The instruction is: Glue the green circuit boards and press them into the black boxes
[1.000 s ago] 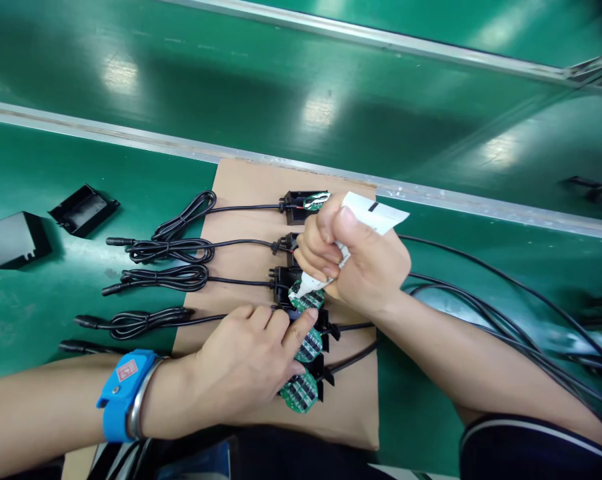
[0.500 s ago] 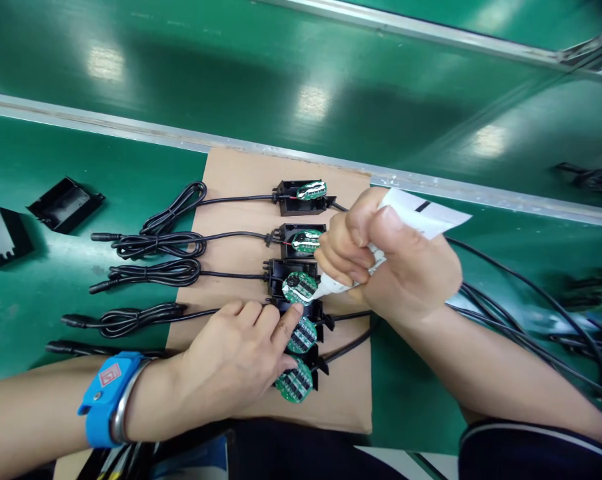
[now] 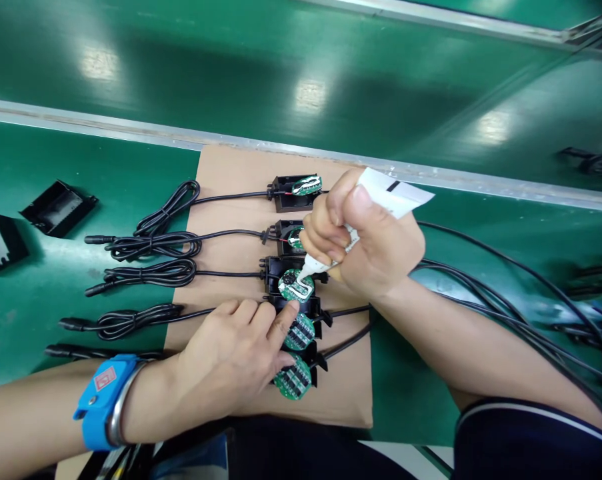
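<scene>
Underneath, desk (image 3: 11, 333): green, spreading to both sides of everything handled
Brown sheet (image 3: 351, 400): flat on the desk, carrying a column of small black housings
Black cables (image 3: 151, 273): coiled and tied toward the left, others trailing away on the right
Left hand (image 3: 235, 350): palm down over the sheet, a blue strap (image 3: 108, 390) at the wrist; index finger reaching forward, thumb apart from it, the others bent side by side; whether they grip anything beneath, I cannot tell
Right hand (image 3: 375, 247): raised beside the column, fingers curled firmly round a white tube (image 3: 401, 195)
Tube: slanted through that fist, its flat tail sticking out past the thumb, its nozzle (image 3: 308, 268) aimed down and left
Middle housing (image 3: 275, 267): third from the far end, with a round green board (image 3: 291, 288) lying over its near part
Other boards: two farther ones, (image 3: 308, 185) and (image 3: 295, 237), bear white paste; on two nearer ones, (image 3: 301, 331) and (image 3: 293, 379), I see none
White bead (image 3: 308, 291): a bent line on the middle board, running up to the nozzle; a harder squeeze could flood it, a slipping nozzle could smear it, and an uneven push from the index finger might tip the board
Index fingertip: at the board's near rim, seemingly touching; the bead lies just beyond it, while the right fingers stay clear above
</scene>
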`<state>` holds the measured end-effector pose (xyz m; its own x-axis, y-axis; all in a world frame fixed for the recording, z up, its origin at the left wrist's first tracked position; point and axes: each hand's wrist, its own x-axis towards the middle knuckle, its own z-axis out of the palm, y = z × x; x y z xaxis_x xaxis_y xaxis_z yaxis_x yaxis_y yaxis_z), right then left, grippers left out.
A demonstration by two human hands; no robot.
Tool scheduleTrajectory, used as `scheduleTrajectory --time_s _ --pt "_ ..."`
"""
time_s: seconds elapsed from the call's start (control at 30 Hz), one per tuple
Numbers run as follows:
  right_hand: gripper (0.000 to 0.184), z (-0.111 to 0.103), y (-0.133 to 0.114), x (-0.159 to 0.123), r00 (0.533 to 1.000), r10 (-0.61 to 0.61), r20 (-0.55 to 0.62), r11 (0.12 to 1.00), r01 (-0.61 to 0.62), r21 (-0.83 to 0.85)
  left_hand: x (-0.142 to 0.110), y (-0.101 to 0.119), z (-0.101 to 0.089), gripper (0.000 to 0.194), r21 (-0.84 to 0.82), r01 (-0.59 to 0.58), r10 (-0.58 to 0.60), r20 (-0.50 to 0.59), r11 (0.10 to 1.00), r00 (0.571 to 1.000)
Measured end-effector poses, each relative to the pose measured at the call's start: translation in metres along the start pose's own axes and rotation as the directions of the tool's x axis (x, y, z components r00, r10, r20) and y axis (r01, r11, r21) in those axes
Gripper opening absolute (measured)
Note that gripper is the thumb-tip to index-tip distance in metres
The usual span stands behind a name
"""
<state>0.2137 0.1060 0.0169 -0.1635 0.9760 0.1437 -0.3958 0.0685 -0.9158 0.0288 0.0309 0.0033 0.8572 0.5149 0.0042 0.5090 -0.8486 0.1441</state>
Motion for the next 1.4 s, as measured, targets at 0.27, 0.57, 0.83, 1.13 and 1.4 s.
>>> scheduleTrajectory --time_s 0.27,0.57,0.83,1.13,1.4 --pt "0.033 -0.007 -0.034 -0.016 0.999 -0.044 -0.029 0.998 0.042 -0.043 -0.01 0.004 -0.01 0.058 0.0 -0.032 0.032 0.003 0.999 0.999" --pt "0.03 0.023 -0.014 -0.05 0.995 0.071 0.072 0.993 -0.078 0.092 -0.033 0.024 -0.001 0.051 -0.093 -0.082 0.082 -0.004 0.992 0.997" --pt "0.03 0.033 0.003 -0.063 0.998 0.029 0.052 0.999 -0.031 0.039 -0.037 0.026 0.005 0.05 -0.095 -0.057 0.053 -0.039 0.994 0.998" --pt "0.028 0.025 -0.012 -0.078 0.997 0.061 0.046 0.997 -0.059 -0.04 -0.034 0.025 0.006 0.051 -0.073 -0.06 0.058 -0.03 0.995 0.998" --pt "0.031 0.02 -0.016 -0.082 1.0 -0.016 -0.026 0.997 0.014 -0.078 -0.034 0.025 0.006 0.05 -0.039 -0.076 0.075 -0.028 0.996 0.997"
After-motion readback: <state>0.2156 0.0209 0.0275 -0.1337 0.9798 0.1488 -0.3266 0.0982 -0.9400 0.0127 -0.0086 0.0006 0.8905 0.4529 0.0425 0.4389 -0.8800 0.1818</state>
